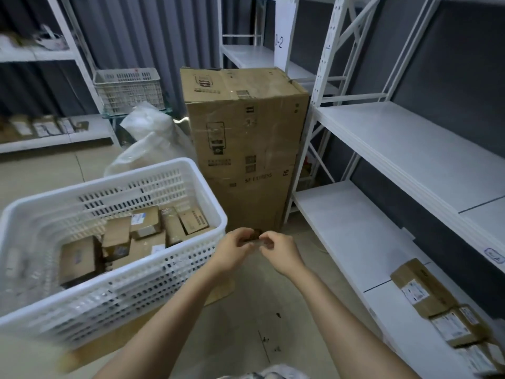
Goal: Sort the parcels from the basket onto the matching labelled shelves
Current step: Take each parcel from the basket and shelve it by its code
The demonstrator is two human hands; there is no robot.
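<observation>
Item (pixel 252 237): small and brown, held in mid-air just in front of the foot of the carton (pixel 246 132), between the basket (pixel 191 170) and the lower shelf (pixel 341 228). It is too small and blurred to read. Probably a parcel being checked for its label.

Hands: the left hand (pixel 235 248) and right hand (pixel 280 251) both have curled fingers and pinch the item from opposite ends. Neither holds anything else.

Basket: on the floor to the left. Parcels (pixel 142 222) lie loose across its bottom, bunched toward the far right corner. I count at least six, with more likely under them.

Lower shelf: a few boxes (pixel 420 288) sit in a row along its near end by the front edge. The rest of that board is bare. The upper shelf (pixel 410 138) shows no parcels, and a tag (pixel 494 255) on its front edge is unreadable.

Left rack (pixel 46 127): a row of boxes on it, blurred.

Judgement: sorting is under way but early. A few parcels are placed and one is in hand. The bulk is still in the basket.
</observation>
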